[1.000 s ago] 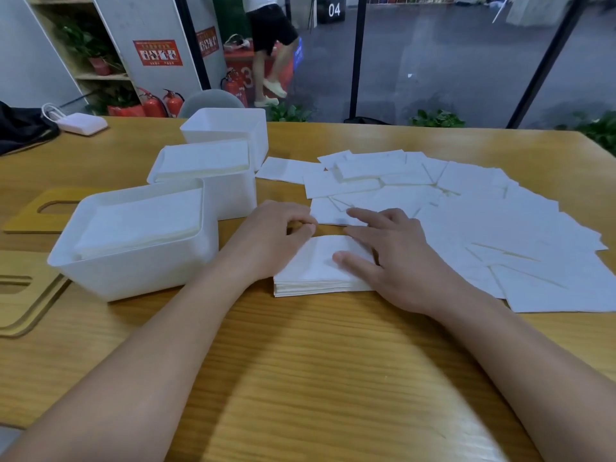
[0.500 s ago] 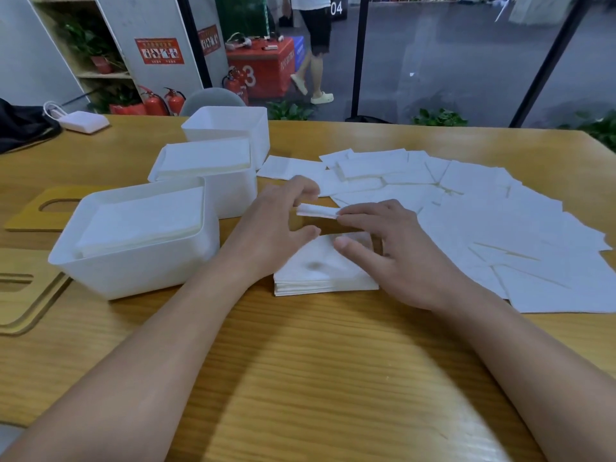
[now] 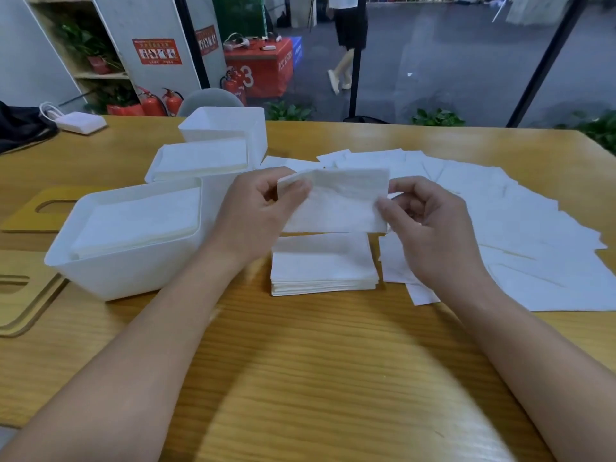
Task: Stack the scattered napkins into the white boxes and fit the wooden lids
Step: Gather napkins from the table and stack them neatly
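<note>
My left hand (image 3: pixel 256 208) and my right hand (image 3: pixel 430 225) each pinch one end of a single white napkin (image 3: pixel 340 201), held in the air above a small neat napkin stack (image 3: pixel 323 265) on the table. Several loose napkins (image 3: pixel 500 211) lie spread out to the right. Three white boxes stand at the left: the near box (image 3: pixel 110 275) and the middle box (image 3: pixel 160 168) are filled with napkins, and the far box (image 3: pixel 226 128) shows no napkins above its rim. Wooden lids (image 3: pixel 30 211) with oval slots lie at the far left.
Another wooden lid (image 3: pixel 23 295) lies at the left table edge. A white charger with cable (image 3: pixel 80 123) and a dark bag (image 3: pixel 20 128) sit at the far left corner. Beyond the table a person (image 3: pixel 346 38) walks past; a chair back (image 3: pixel 210 101) stands behind the boxes.
Both hands left the stack, took a napkin from the loose pile and lifted it; it now hangs stretched between them above the stack.
</note>
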Demonstrator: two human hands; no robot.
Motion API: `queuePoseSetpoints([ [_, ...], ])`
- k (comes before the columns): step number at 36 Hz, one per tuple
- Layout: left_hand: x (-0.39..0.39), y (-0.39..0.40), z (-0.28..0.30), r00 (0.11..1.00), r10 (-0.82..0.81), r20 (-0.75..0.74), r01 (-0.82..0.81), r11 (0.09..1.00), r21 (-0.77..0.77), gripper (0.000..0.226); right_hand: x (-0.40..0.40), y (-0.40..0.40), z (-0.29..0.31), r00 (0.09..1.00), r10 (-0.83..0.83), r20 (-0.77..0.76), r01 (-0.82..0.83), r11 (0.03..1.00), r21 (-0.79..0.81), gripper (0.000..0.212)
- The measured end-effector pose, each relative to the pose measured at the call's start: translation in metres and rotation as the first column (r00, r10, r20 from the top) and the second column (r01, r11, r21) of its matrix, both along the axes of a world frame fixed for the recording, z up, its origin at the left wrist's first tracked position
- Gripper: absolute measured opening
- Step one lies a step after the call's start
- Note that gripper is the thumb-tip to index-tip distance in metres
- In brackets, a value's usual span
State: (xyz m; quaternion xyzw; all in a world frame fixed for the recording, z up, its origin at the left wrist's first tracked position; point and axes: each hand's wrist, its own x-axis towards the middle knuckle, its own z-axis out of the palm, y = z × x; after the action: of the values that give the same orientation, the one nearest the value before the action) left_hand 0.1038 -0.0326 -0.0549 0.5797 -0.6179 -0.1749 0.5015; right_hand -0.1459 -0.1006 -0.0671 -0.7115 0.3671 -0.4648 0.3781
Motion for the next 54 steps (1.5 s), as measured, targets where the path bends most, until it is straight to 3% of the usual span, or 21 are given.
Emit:
queuePoseSetpoints([
  [4,0.005,0.001,0.002,1.000,0.006,-0.021,-0.004,0.996,0.089,0.012,-0.002,0.001,-0.002,0.998,0.053,-0.038,-0.046,0.984,0.173,0.025],
  [9,0.009,0.004,-0.001,0.977,0.003,0.211,-0.075,0.940,0.332,0.034,-0.003,-0.001,-0.010,0.970,0.107,-0.216,-0.062,0.977,0.206,0.032],
  [14,0.011,0.006,-0.003,0.955,-0.069,0.288,-0.077,0.883,0.464,0.036,-0.003,0.002,-0.012,0.914,0.168,-0.370,-0.119,0.981,0.152,0.030],
  [21,0.014,-0.001,-0.012,0.913,-0.039,0.407,-0.115,0.931,0.347,0.014,-0.002,0.002,-0.014,0.904,0.061,-0.424,-0.062,0.998,0.010,0.030],
  [25,0.010,-0.009,-0.024,0.890,-0.062,0.451,-0.092,0.946,0.312,0.037,0.002,0.001,-0.020,0.889,0.050,-0.456,-0.091,0.993,-0.069,0.019],
  [29,0.009,-0.020,-0.035,0.891,-0.078,0.447,-0.095,0.931,0.353,0.056,0.004,0.002,-0.028,0.840,0.079,-0.536,-0.158,0.982,-0.103,0.025],
  [44,0.006,-0.040,-0.036,0.836,-0.142,0.530,-0.110,0.902,0.416,0.049,0.004,-0.003,-0.038,0.831,0.113,-0.544,-0.162,0.986,-0.042,0.030],
  [47,0.006,-0.041,-0.037,0.803,-0.115,0.584,-0.116,0.932,0.343,0.035,0.003,-0.004,-0.038,0.826,0.113,-0.553,-0.160,0.986,-0.037,0.032],
  [52,0.012,-0.036,-0.034,0.791,0.016,0.612,-0.180,0.961,0.207,0.047,0.001,-0.004,-0.038,0.813,0.116,-0.571,-0.168,0.985,-0.040,0.036],
  [54,0.014,-0.030,-0.033,0.779,0.056,0.624,-0.212,0.961,0.179,0.040,0.000,-0.004,-0.036,0.810,0.117,-0.575,-0.170,0.985,-0.039,0.035],
])
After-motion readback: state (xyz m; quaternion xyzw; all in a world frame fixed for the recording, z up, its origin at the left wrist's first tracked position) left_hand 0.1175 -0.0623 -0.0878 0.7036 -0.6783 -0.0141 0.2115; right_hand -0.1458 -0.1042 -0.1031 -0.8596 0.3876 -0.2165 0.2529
